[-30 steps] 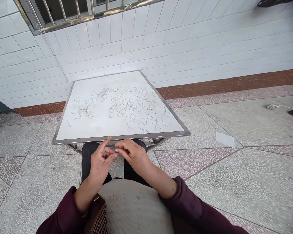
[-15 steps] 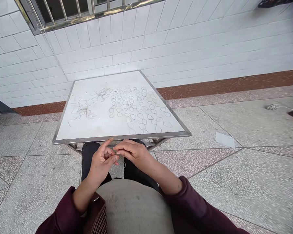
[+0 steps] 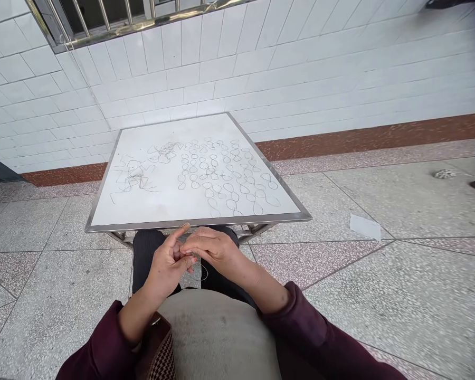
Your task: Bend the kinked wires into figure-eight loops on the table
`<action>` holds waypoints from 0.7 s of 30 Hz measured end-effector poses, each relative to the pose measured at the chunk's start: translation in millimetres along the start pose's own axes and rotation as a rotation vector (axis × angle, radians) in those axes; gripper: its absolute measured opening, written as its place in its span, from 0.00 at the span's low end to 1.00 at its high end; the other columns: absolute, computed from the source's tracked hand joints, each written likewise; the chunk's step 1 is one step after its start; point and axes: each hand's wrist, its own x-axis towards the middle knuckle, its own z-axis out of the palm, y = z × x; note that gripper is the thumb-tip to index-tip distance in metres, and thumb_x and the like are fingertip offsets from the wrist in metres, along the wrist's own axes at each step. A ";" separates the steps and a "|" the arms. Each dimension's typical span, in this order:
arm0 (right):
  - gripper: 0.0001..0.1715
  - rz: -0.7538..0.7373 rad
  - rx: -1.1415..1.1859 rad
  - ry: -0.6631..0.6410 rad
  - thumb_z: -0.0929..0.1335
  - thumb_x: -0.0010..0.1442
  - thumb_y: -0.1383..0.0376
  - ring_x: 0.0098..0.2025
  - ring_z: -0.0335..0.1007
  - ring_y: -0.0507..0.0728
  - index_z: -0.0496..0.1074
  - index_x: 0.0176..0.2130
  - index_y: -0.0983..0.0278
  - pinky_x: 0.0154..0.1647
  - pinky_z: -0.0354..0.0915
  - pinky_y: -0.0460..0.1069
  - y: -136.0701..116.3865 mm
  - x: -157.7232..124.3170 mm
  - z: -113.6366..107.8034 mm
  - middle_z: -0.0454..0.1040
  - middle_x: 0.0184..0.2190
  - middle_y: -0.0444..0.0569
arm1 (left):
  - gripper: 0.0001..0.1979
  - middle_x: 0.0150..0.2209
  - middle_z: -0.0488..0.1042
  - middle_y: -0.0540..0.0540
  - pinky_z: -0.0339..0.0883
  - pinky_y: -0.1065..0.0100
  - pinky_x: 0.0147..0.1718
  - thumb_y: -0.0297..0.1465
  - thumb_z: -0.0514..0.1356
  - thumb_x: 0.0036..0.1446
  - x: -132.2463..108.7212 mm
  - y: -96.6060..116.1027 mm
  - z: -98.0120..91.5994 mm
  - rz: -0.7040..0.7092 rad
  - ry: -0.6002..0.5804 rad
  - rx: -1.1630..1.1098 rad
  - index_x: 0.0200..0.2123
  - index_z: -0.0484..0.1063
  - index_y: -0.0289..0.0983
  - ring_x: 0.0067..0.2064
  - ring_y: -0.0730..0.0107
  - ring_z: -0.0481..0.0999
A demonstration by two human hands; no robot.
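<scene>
Both hands meet over my lap at the table's near edge. My left hand (image 3: 168, 264) pinches a thin wire (image 3: 206, 272) with thumb and fingers, its index finger raised. My right hand (image 3: 214, 247) has its fingertips pressed together on the same wire, right against the left fingers. A pale curved end of the wire hangs below the right hand; the rest is hidden between the fingers. On the white table (image 3: 142, 216) lie rows of wire loops (image 3: 232, 196), many shaped like a figure eight. Loose bent wires (image 3: 136, 179) lie in a tangle at the left.
A second tangle of wires (image 3: 166, 150) lies farther back on the table. The metal table rim (image 3: 198, 224) runs just beyond my hands. Behind stands a white tiled wall (image 3: 206, 79). A white sheet (image 3: 364, 227) lies on the floor at the right.
My hands have shifted slightly right, and the right fingers now cover more of the left fingertips. More of the wire's curved end shows below them.
</scene>
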 end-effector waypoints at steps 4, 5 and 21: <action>0.08 0.157 -0.008 0.056 0.66 0.67 0.66 0.32 0.75 0.53 0.76 0.40 0.59 0.35 0.72 0.48 2.3 -0.2 6.4 0.79 0.32 0.46 | 0.35 0.27 0.69 0.54 0.71 0.69 0.29 0.34 0.68 0.54 0.3 -2.0 0.4 0.064 0.067 -0.010 0.64 0.62 0.40 0.25 0.76 0.71; 0.07 0.213 0.012 0.070 0.67 0.66 0.65 0.32 0.75 0.53 0.76 0.42 0.59 0.33 0.72 0.48 2.3 -0.9 7.7 0.79 0.33 0.46 | 0.34 0.27 0.69 0.55 0.71 0.70 0.30 0.34 0.67 0.55 0.2 -2.8 -0.1 0.088 0.094 -0.012 0.64 0.63 0.41 0.25 0.76 0.71; 0.11 0.402 0.050 0.163 0.62 0.67 0.68 0.34 0.74 0.54 0.73 0.43 0.60 0.34 0.70 0.48 -7.2 -7.1 21.3 0.78 0.34 0.47 | 0.27 0.28 0.68 0.54 0.70 0.70 0.33 0.35 0.64 0.60 -3.6 -2.6 0.0 0.212 0.158 0.008 0.61 0.65 0.39 0.28 0.75 0.71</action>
